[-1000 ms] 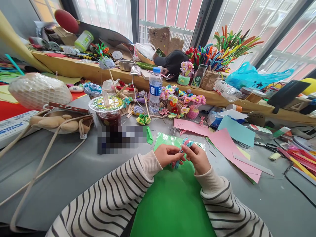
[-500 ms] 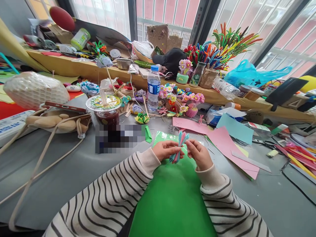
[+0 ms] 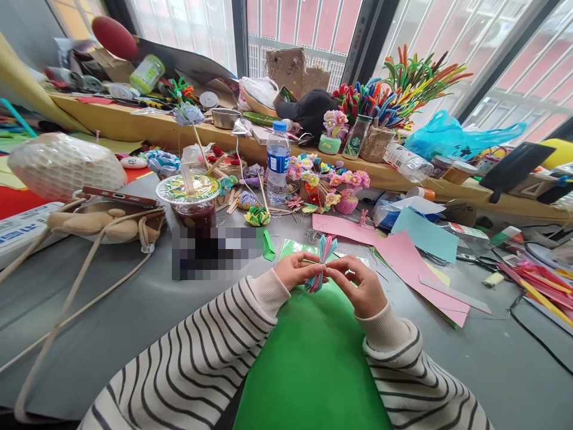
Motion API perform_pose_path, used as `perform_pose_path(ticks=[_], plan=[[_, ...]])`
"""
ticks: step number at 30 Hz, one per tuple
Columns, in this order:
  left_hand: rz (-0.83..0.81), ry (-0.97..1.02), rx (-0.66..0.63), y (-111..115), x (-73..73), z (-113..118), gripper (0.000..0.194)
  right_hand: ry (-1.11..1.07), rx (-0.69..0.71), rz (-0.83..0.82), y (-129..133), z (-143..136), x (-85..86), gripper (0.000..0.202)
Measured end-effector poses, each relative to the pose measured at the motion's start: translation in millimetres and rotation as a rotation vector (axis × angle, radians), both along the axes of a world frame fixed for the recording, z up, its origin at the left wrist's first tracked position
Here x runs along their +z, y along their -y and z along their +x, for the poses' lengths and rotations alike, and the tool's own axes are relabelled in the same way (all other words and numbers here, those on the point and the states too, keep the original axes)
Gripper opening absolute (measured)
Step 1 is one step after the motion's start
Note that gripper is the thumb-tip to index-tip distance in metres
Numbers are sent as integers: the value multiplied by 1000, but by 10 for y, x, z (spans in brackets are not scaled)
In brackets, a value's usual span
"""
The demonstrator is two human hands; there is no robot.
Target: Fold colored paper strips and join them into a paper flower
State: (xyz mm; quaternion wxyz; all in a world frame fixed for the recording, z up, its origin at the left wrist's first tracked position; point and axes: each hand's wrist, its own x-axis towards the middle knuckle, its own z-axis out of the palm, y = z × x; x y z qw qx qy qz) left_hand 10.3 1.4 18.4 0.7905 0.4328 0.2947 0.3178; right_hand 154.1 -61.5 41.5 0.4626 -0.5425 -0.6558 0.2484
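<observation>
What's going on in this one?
A person in striped sleeves holds a small pink and blue folded-paper piece between both hands, pinched at its narrow middle with its ends fanned out. The left hand grips it from one side; the right hand's fingertips meet it from the other. It is above a green sheet at the near edge of the grey table. Pink paper lies to the right, a cup to the left.
</observation>
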Motion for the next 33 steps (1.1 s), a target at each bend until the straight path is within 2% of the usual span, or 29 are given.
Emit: perform_pose_path(ticks=[15,22,33], plan=[[98,-30,83,53,80,11,45,191,-38,117,-9,-27,-9,13],[80,-89,31,67,126,1,41,276,-19,203,4,-45,-17,12],[60,-87,-7,50,80,-7,36,327,-9,281,6,-36,-42,10]])
